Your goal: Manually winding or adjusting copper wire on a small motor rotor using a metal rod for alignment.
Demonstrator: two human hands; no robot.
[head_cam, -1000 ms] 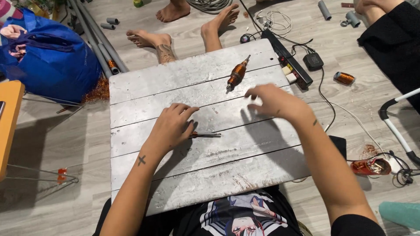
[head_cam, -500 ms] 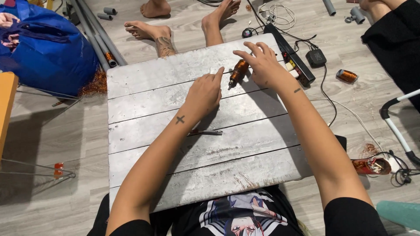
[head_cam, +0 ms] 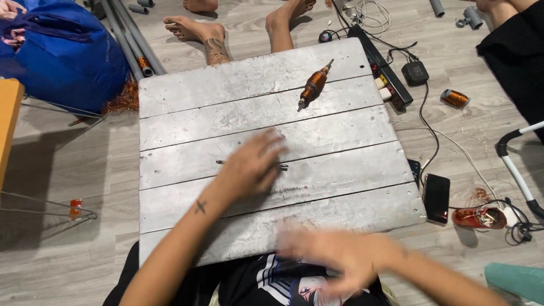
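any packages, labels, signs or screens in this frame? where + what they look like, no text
Phone: on the floor at the board's right edge, flat black rectangle, screen dark.
Power adapter: on the floor beyond the board's far right corner, small black box with cable.
No packages, labels or signs can be made out.

Your left hand (head_cam: 252, 164) lies over a thin metal rod (head_cam: 281, 166) mid-board | your right hand (head_cam: 334, 255), blurred, hovers at the grey plank board (head_cam: 340, 130) near edge | copper-wound rotor (head_cam: 313, 86) lies alone farther up | black phone (head_cam: 436, 197) beside board.
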